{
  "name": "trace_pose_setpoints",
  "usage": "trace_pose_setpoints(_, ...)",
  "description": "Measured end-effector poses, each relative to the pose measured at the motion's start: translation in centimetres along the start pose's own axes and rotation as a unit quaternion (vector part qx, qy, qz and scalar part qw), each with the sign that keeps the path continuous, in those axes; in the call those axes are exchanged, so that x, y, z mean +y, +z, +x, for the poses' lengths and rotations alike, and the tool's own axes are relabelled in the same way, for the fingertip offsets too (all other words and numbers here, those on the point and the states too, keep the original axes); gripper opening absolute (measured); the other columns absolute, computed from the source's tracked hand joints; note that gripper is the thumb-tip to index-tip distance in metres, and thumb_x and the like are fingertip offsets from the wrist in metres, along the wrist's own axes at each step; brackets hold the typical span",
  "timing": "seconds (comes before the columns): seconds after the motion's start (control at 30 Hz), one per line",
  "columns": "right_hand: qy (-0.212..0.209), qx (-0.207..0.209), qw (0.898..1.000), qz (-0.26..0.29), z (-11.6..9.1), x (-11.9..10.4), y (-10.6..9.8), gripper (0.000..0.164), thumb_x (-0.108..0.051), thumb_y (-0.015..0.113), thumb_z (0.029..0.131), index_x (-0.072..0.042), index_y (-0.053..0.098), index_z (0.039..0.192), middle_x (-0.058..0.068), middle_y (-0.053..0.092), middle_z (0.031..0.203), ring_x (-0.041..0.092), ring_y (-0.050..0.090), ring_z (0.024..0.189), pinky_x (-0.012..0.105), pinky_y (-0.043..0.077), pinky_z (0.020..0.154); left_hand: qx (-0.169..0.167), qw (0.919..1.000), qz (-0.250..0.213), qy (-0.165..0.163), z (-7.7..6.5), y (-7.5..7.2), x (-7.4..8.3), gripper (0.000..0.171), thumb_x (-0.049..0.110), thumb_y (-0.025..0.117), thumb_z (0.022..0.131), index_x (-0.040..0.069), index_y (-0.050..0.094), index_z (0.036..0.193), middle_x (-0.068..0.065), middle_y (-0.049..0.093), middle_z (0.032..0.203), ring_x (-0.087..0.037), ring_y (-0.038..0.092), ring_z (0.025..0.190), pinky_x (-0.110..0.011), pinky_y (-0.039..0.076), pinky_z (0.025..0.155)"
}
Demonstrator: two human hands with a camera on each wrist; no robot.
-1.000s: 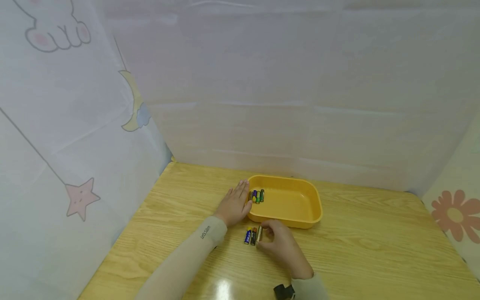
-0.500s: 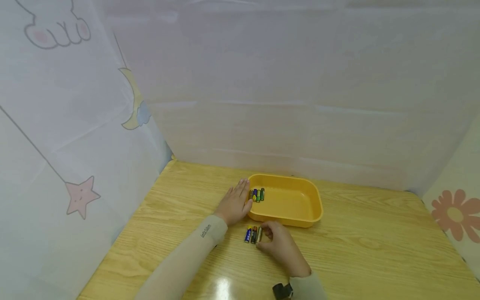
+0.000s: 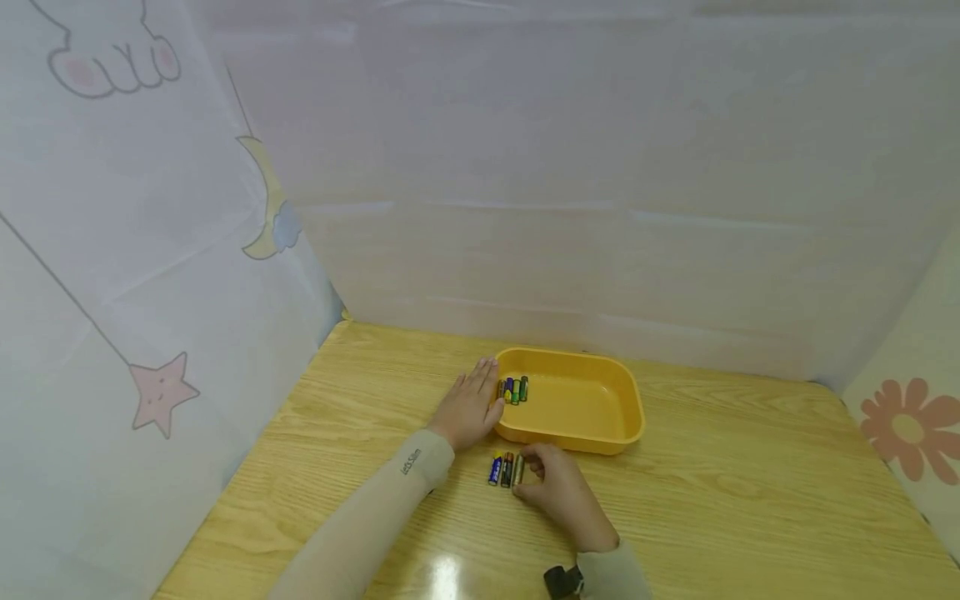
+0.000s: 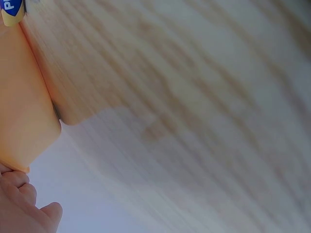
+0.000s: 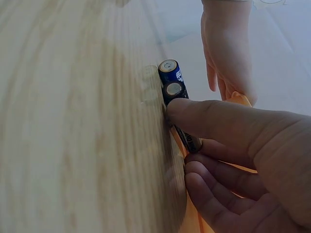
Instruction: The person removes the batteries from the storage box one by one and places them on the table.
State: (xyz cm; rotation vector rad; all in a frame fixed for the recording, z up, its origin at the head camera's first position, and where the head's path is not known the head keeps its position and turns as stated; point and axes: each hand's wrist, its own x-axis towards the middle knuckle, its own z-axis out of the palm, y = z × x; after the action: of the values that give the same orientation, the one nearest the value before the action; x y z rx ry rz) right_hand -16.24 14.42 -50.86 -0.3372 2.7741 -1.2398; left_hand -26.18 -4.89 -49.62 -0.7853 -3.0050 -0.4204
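Note:
My right hand pinches a gold battery between thumb and fingers; it lies on the table. To its left, side by side, lie a black battery with a copper-coloured end and a blue battery with a yellow end. The right wrist view shows the thumb covering part of the row, beyond which the blue battery's flat end shows. My left hand rests with its fingers straight along the left side of a yellow tray. Inside that tray, several batteries lie in a row by the left wall.
The wooden table stretches out to the right of the tray. A white cloth hangs behind the table, close to the tray's far side. Another printed cloth hangs at the left.

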Motion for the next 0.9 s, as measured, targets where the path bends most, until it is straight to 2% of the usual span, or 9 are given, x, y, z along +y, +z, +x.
trace_pose_setpoints(0.9,0.012,0.002,1.0,0.007,0.29,0.3,0.07,0.049,-0.01,0.091,0.074,0.0,0.069,0.116,0.005,0.064,0.106,0.017,0.059,0.092,0.04,0.055,0.082,0.014,0.9999,-0.002,0.01,0.0,0.32,-0.25,0.068,0.039,0.033,0.11,0.003,0.009,0.162,-0.011,0.01,0.169,-0.024,0.009,0.156,-0.049,0.017,0.125)
